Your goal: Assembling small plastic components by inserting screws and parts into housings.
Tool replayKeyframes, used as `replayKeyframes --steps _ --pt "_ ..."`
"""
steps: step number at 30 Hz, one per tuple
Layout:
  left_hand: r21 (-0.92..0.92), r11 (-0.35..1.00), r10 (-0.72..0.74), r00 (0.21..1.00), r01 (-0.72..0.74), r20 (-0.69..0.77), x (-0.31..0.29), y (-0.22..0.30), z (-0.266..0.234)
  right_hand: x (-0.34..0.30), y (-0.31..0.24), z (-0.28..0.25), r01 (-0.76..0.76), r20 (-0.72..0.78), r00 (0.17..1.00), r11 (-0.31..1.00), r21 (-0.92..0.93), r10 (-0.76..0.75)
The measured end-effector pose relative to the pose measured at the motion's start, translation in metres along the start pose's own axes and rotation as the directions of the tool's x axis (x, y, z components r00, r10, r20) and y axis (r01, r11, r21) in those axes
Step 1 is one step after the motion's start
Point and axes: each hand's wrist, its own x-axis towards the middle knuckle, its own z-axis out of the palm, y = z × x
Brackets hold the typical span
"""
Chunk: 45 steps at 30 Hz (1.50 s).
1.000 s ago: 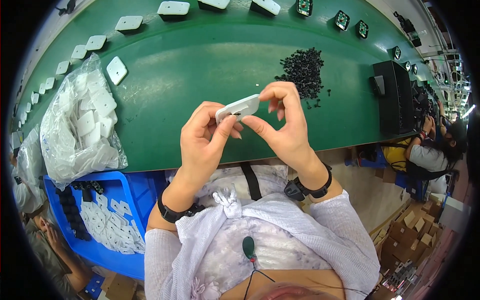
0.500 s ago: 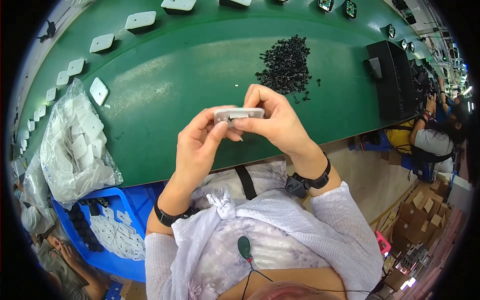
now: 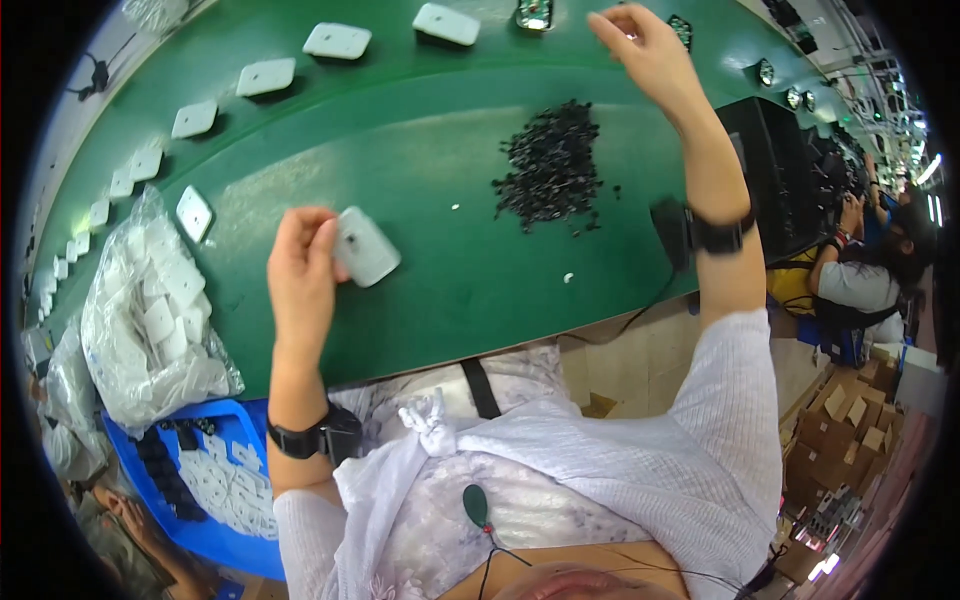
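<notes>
White plates point(image 3: 160, 315) are bagged at left. 1 white cover point(image 3: 370, 252) is grasped by the left hand point(image 3: 303, 252) over the tabletop point(image 3: 450, 300). Black parts point(image 3: 550, 165) are heaped farther right. Right hand point(image 3: 648, 48), grip released, is extended near 2 circuit-board units point(image 3: 535, 14).

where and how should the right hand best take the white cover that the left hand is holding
Probably by the free right edge of the white cover, coming from the right, pinched between thumb and fingers. The left hand grips its left side, while the right side sticks out clear over the table; the flat shape and rounded corners suit a pinch across the edge.
</notes>
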Motion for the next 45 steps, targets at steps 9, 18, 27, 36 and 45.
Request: replayKeyframes --steps 9,18,27,36,45 --pt "0.571 0.805 0.221 0.975 -0.162 -0.035 -0.012 0.001 -0.002 0.120 0.030 0.065 0.020 -0.060 0.997 0.897 -0.441 -0.052" --pt "0.740 0.644 0.303 0.953 -0.197 -0.009 -0.054 0.000 0.004 0.073 -0.043 0.064 -0.156 0.142 0.983 0.944 0.291 0.119" --pt "0.556 0.681 0.511 0.853 -0.477 0.107 -0.053 -0.021 -0.008 -0.102 -0.093 0.090 0.481 0.410 0.801 0.877 -0.006 -0.436" --pt "0.313 0.830 0.495 0.869 -0.462 -0.029 -0.056 -0.026 -0.013 -0.131 -0.125 0.112 0.596 0.294 0.757 0.801 0.058 -0.584" --pt "0.422 0.765 0.503 0.860 -0.487 0.081 -0.057 -0.030 -0.019 -0.142 -0.146 0.146 0.693 0.446 0.645 0.721 0.003 -0.621"
